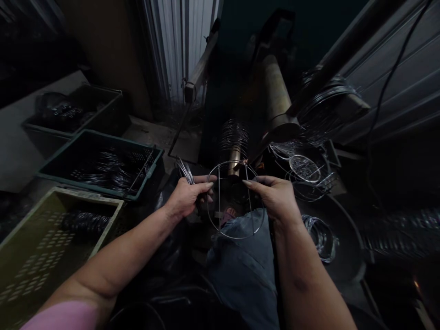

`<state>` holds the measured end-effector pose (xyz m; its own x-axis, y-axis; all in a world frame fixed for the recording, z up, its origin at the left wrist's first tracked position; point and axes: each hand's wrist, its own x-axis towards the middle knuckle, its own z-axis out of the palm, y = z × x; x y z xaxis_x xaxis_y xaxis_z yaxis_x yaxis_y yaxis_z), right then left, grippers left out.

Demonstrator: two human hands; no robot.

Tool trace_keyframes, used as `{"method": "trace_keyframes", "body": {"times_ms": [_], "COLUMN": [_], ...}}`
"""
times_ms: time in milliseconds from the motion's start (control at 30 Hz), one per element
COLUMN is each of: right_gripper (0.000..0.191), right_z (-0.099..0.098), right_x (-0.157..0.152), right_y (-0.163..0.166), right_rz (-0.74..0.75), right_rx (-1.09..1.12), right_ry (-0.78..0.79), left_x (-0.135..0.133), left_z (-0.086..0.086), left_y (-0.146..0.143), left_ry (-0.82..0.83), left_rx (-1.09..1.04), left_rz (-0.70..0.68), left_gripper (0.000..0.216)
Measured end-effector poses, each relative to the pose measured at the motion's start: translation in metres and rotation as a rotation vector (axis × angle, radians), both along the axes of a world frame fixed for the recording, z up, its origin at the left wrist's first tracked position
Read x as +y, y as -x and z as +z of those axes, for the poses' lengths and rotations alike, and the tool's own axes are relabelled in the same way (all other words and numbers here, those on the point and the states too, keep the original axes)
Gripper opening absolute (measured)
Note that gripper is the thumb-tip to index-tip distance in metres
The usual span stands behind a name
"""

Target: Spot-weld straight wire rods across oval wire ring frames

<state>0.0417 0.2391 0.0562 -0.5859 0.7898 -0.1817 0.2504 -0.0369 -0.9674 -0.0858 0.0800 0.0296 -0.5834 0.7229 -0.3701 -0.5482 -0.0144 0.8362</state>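
A round wire ring (219, 201) with two straight cross wires is held in front of me, above my knee. My left hand (192, 195) pinches its left side between thumb and fingers. That same hand also grips a bundle of short metal wires (185, 172), whose ends stick up above the fist. On the opposite side, my right hand (275, 195) pinches the ring's edge between thumb and forefinger. The ring's far edge lies at a copper-coloured tip beside a brass cylinder (234, 160) of a machine; whether they touch I cannot tell.
A thick brass-coloured machine arm (277, 91) juts out above. On the left stand a green crate (51, 174) with wire pieces and a yellow crate (34, 247) with dark coiled parts. Wire frames (304, 168) and a bundle of rings (321, 238) lie at the right, by a round basin (347, 256).
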Motion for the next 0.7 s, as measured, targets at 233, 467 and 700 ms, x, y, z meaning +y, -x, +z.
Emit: {"method": "trace_keyframes", "body": {"times_ms": [233, 467, 700], "right_gripper": [0.035, 0.033, 0.029], "right_z": [0.010, 0.003, -0.017], "right_x": [0.001, -0.004, -0.028], "right_y": [0.005, -0.005, -0.041], "right_rz": [0.012, -0.006, -0.134], "right_rx": [-0.020, 0.094, 0.219], "right_ry": [0.104, 0.272, 0.366], "left_x": [0.001, 0.003, 0.012], "left_z": [0.009, 0.011, 0.007], "left_y": [0.001, -0.001, -0.016], "left_ry": [-0.009, -0.029, 0.024], "left_rx": [-0.017, -0.005, 0.162], "left_rz": [0.007, 0.025, -0.016], "left_gripper": [0.028, 0.029, 0.045]}}
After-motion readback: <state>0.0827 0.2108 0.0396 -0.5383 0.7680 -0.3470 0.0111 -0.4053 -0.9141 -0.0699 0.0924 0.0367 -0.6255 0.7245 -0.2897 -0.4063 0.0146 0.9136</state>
